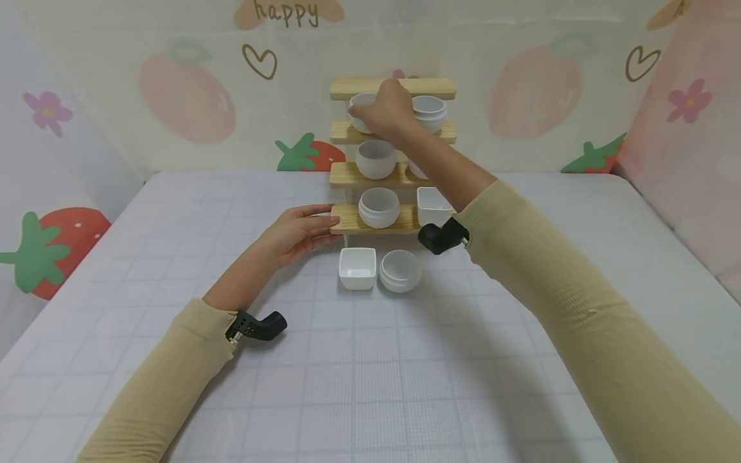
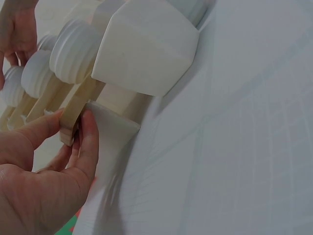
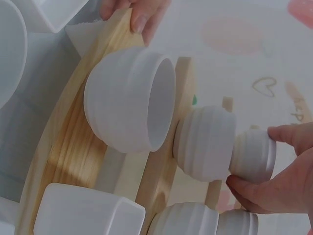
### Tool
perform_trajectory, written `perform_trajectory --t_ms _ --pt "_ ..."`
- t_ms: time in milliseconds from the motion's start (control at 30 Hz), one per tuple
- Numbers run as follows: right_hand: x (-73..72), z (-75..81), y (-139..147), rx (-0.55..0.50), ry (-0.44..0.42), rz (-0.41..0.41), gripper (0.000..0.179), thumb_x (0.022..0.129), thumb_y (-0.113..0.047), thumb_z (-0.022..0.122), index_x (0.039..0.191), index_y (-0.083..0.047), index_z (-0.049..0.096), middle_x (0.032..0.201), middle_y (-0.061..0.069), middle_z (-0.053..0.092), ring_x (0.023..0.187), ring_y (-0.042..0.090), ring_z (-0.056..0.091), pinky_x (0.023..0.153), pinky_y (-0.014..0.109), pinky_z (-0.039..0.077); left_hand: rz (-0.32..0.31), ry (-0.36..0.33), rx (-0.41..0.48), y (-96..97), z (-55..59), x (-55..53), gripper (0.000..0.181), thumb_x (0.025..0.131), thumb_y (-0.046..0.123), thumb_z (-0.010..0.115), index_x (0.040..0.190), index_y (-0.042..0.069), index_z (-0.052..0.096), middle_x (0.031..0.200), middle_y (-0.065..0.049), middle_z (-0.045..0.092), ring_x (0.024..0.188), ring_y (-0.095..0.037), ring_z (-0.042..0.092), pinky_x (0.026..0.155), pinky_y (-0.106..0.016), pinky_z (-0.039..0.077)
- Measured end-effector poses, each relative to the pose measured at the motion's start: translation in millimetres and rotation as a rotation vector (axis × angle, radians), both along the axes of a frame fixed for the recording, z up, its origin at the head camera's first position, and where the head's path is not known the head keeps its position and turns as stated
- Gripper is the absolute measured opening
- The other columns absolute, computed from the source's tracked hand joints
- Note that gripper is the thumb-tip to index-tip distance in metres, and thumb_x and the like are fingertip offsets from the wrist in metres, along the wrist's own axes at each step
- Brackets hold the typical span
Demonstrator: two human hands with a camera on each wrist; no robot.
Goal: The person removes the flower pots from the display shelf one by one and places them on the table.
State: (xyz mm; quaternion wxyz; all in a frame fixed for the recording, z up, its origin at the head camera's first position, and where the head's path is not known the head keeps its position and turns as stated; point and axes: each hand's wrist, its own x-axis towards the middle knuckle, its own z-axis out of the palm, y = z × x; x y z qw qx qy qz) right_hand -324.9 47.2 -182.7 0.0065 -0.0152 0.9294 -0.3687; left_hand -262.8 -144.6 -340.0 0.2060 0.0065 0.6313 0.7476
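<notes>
A tiered wooden stand (image 1: 343,220) with stepped boards holds white round pots in two columns. My left hand (image 1: 298,235) pinches the left end of its lowest board; the left wrist view shows the thumb (image 2: 44,128) above and fingers below the wood. My right hand (image 1: 389,110) reaches over the stand and grips a small round white pot (image 3: 254,155) at the left of the third board up, thumb and fingers on opposite sides. Below it in that column stand another round pot (image 1: 376,161) and, on the lowest board, a ribbed round pot (image 1: 379,209).
A square white pot (image 1: 434,204) sits on the lowest board's right, partly behind my right sleeve. On the table before the stand are a square white pot (image 1: 357,269) and a round one (image 1: 401,271). A printed cloth backdrop (image 1: 498,38) rises behind.
</notes>
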Motion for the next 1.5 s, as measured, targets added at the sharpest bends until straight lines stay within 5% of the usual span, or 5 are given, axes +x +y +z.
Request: perform_trajectory --t_ms 233,533,1100,1333,1500 --pt "2.7 1.0 0.7 -0.042 -0.006 -0.003 0.072 0.099 -0.04 0.07 0.155 -0.003 0.042 0.152 0.008 0.051 0.127 0.016 0.052 0.098 0.019 0.052 -0.001 0.006 0.002 -0.4 0.0 0.8 0.057 0.109 -0.002 0.05 0.162 -0.009 0.028 0.137 -0.016 0.051 0.093 -0.008 0.071 0.098 -0.025 0.062" --pt "5.0 0.9 0.8 -0.088 0.001 -0.001 0.073 0.098 -0.04 0.074 0.153 -0.005 0.043 0.152 0.008 0.051 0.133 0.018 0.053 0.106 0.021 0.053 0.001 0.009 0.011 -0.7 -0.7 -0.1 0.058 0.109 -0.003 0.05 0.162 -0.009 0.028 0.139 -0.018 0.051 0.093 -0.008 0.072 0.097 -0.025 0.062" --pt "11.6 -2.2 4.8 -0.138 0.039 0.013 0.069 0.096 -0.037 0.077 0.15 -0.006 0.047 0.149 0.007 0.053 0.13 0.017 0.053 0.103 0.019 0.054 -0.004 0.005 0.011 -0.1 0.2 0.3 0.059 0.109 -0.002 0.05 0.162 -0.009 0.027 0.149 -0.024 0.046 0.094 -0.008 0.071 0.099 -0.025 0.061" --pt "14.8 -2.6 8.0 -0.148 0.055 0.031 0.071 0.096 -0.038 0.079 0.152 -0.008 0.049 0.177 -0.001 0.015 0.141 0.016 0.046 0.109 0.019 0.05 -0.004 0.003 0.014 0.7 0.8 0.6 0.058 0.109 -0.003 0.05 0.162 -0.009 0.028 0.146 -0.022 0.047 0.093 -0.008 0.072 0.098 -0.024 0.062" --pt "16.5 -3.0 9.9 -0.154 0.068 0.04 0.07 0.095 -0.038 0.08 0.151 -0.008 0.05 0.168 0.001 0.036 0.131 0.015 0.049 0.103 0.02 0.052 0.001 -0.002 0.011 1.2 1.4 0.9 0.058 0.109 -0.002 0.05 0.162 -0.009 0.027 0.149 -0.023 0.046 0.093 -0.008 0.072 0.097 -0.024 0.062"
